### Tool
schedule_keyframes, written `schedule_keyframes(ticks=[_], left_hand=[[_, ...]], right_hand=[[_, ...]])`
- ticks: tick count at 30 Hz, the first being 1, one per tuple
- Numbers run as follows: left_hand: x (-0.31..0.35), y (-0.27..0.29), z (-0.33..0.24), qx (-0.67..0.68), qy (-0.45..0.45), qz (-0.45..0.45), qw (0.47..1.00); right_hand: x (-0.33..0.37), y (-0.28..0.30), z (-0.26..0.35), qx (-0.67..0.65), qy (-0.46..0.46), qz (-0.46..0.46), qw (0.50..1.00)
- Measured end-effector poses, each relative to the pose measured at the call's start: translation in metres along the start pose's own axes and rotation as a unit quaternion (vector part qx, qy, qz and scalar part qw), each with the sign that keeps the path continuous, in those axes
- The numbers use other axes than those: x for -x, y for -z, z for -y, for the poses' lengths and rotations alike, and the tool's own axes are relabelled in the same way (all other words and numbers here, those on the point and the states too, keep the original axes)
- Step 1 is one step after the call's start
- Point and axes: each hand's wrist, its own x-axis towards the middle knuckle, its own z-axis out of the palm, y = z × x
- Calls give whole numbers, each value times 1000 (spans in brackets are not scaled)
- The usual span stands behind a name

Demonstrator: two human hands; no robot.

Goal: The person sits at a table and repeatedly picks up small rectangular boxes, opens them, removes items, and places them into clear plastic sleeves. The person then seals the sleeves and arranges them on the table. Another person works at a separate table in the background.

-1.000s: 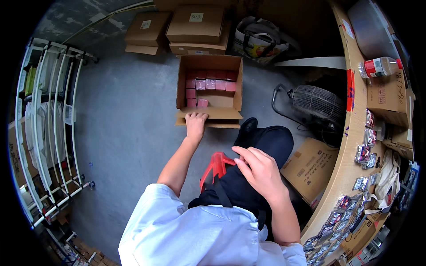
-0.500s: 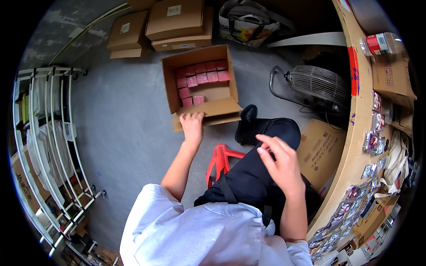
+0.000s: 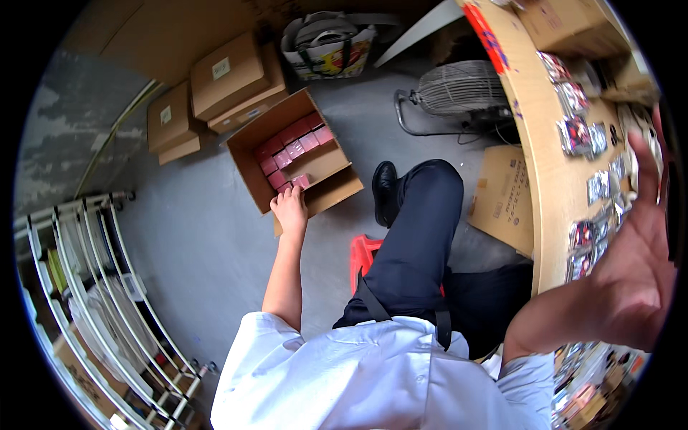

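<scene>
An open cardboard box (image 3: 251, 132) stands on the floor ahead of me, turned at an angle. Inside it, small pink boxes (image 3: 294, 148) line the far and left sides, and bare cardboard shows at the right. My left hand (image 3: 289, 209) has its fingers bent over the near edge, by the flaps and close to the nearest pink boxes. Raised at the far right, large in view, my right hand (image 3: 634, 261) has its fingers stretched and nothing visible in it. It is above the wooden table, near small packets in clear wrap (image 3: 577, 136).
Closed cartons (image 3: 222, 75) and a patterned bag (image 3: 326, 50) sit at the back. A floor fan (image 3: 459, 87) and a flattened carton (image 3: 502, 197) lie beside the wooden table (image 3: 534, 150). A white rack (image 3: 129, 287) stands left; a red stool (image 3: 362, 254) is by my leg.
My right hand has swung from above my knee out to the far right, over the table. My left hand has shifted along the box's near edge to its left corner. The view has turned.
</scene>
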Motion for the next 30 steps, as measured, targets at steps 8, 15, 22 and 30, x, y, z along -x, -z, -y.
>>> schedule_keyframes(ticks=[8, 15, 22, 30], left_hand=[[7, -3, -5, -10, -7, -1, 1000], [16, -5, -8, -25, 4, -1, 1000], [13, -6, -7, -26, 4, 7, 1000], [6, -1, -6, -7, -4, 38, 999]], right_hand=[[4, 25, 20, 6, 28, -8, 1000], [10, 34, 27, 5, 30, -11, 999], [7, 30, 21, -16, 26, 0, 1000], [9, 8, 2, -30, -9, -6, 999]])
